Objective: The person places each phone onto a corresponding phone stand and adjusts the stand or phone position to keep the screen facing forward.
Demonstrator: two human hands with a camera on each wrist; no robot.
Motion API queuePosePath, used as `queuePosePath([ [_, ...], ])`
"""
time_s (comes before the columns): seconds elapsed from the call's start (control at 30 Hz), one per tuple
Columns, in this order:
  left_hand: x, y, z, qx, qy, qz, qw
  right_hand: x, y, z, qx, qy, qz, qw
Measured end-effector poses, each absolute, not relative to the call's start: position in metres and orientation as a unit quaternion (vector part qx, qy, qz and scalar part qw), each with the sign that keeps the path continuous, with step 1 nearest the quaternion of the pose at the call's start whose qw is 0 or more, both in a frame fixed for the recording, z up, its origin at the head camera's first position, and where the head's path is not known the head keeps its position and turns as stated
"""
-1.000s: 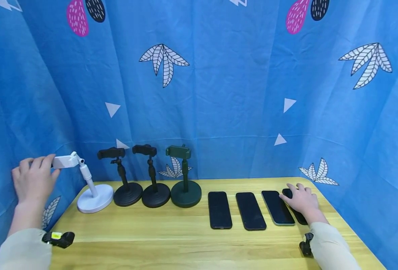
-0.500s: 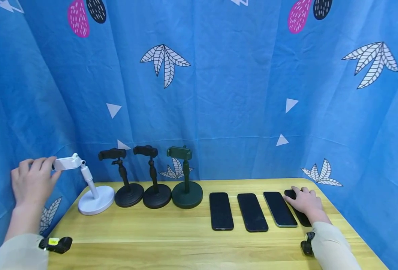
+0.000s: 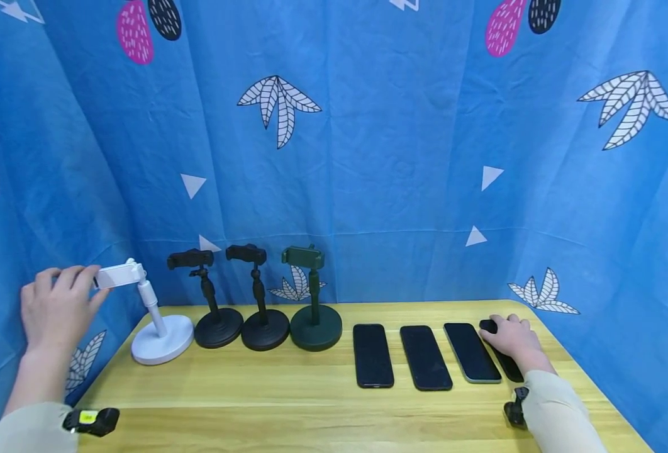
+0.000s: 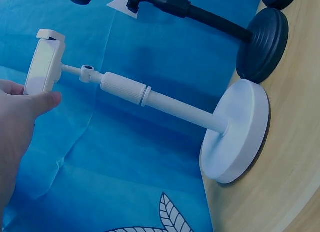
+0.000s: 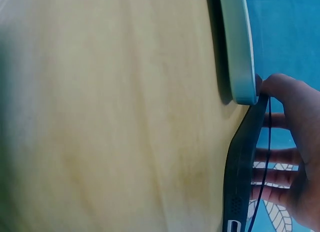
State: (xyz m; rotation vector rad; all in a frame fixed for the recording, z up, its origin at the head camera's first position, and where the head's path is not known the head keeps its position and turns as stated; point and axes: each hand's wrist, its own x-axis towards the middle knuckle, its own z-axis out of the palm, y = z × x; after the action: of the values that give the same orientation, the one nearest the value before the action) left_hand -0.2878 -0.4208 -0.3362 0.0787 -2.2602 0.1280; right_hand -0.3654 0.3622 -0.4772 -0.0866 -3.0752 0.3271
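Note:
My left hand (image 3: 59, 308) pinches the outer end of the clamp (image 4: 44, 67) on a white phone stand, thumb on one side and fingers on the other. The stand's round white base (image 3: 164, 349) sits at the table's left edge. Over at the far right, my right hand (image 3: 515, 343) holds a black phone (image 5: 240, 177) by its long edges, and covers much of it in the head view. The thumb reaches in beside the neighbouring phone with a pale green frame (image 5: 237, 47). This black phone lies low at the table top.
Two black phone stands (image 3: 219, 327) (image 3: 265, 330) and a dark green one (image 3: 316, 330) stand in a row right of the white stand. Two more dark phones (image 3: 373, 355) (image 3: 426, 357) lie mid-table. A blue patterned curtain (image 3: 396, 189) encloses the back and sides.
The white clamp has swung slightly right in my left hand's pinch. My right hand's raised, spread fingers have come down and drawn in around the far-right phone. The view has shifted a little.

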Motion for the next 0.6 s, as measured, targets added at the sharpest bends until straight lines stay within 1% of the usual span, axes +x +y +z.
queuePosePath([
  [0.23, -0.2843, -0.4165, -0.3368, 0.023, -0.898, 0.055, 0.436, -0.3662, 0.3646, -0.4778, -0.027, -0.993, 0.111, 0.028],
  [0.6, -0.2806, -0.4129, -0.3381, 0.022, -0.895, 0.044, 0.443, -0.3675, 0.3651, -0.4771, -0.017, -0.993, 0.097, 0.066],
])
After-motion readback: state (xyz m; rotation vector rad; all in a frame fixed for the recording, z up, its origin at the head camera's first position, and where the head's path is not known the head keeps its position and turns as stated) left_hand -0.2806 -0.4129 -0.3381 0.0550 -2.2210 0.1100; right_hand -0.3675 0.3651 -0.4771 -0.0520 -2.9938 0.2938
